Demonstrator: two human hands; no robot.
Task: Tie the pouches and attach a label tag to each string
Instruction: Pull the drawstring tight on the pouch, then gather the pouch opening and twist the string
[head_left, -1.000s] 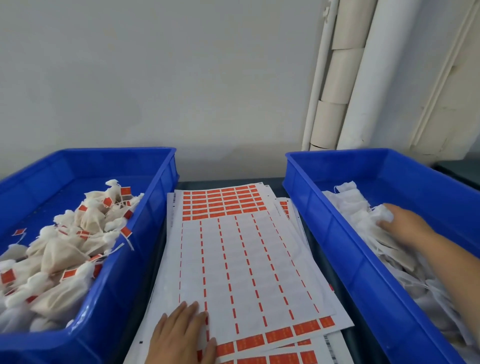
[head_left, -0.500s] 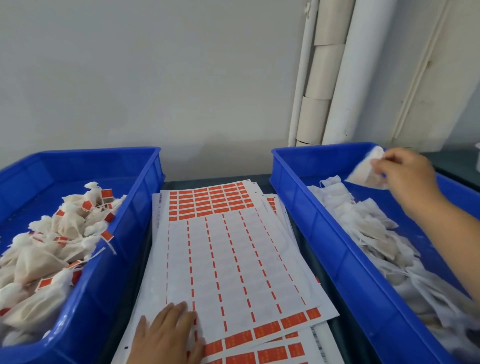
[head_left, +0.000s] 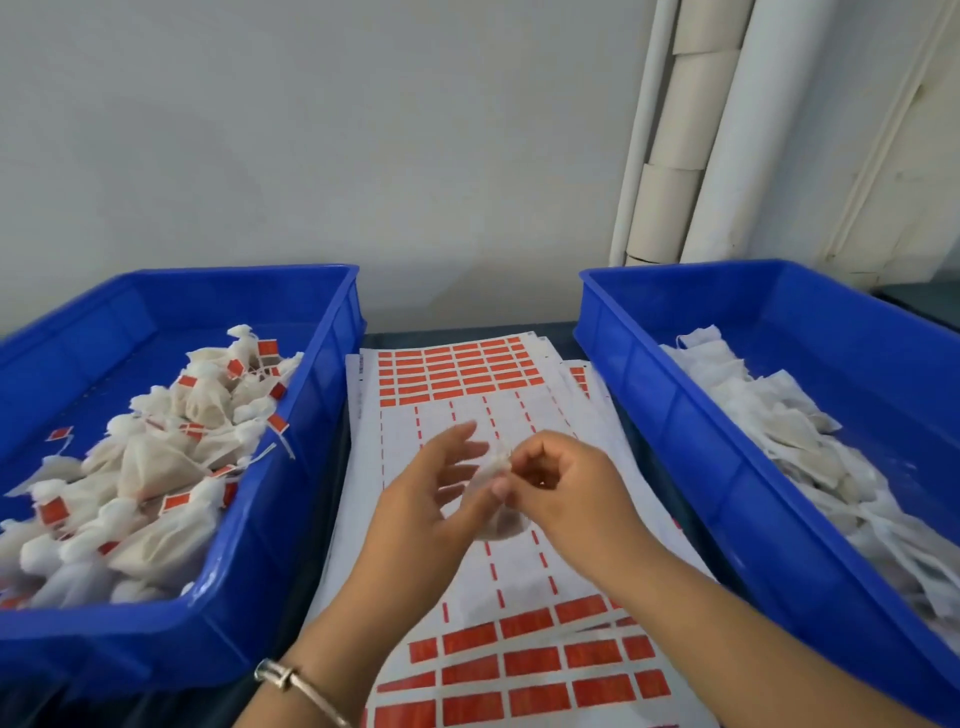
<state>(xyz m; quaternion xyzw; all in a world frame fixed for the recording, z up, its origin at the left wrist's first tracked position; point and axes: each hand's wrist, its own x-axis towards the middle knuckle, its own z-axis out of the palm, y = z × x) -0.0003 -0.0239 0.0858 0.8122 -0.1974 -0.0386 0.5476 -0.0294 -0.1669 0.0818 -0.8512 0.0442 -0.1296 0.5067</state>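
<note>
fingers of the right hand (head_left: 558, 483) pinched the neck of a pouch (head_left: 493, 499) above the label sheets (head_left: 467, 395); left hand (head_left: 431, 493) steadied it, thumb pressing, other fingers spread. tying looked underway; next, cinching the string, then peeling a label.

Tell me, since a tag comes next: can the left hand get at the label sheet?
Probably yes: the left hand is over the label sheet, nothing between, though it holds the pouch.

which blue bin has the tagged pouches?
The left bin: its pouches are tied and carry red tags. The right bin holds flat, untagged ones.
</note>
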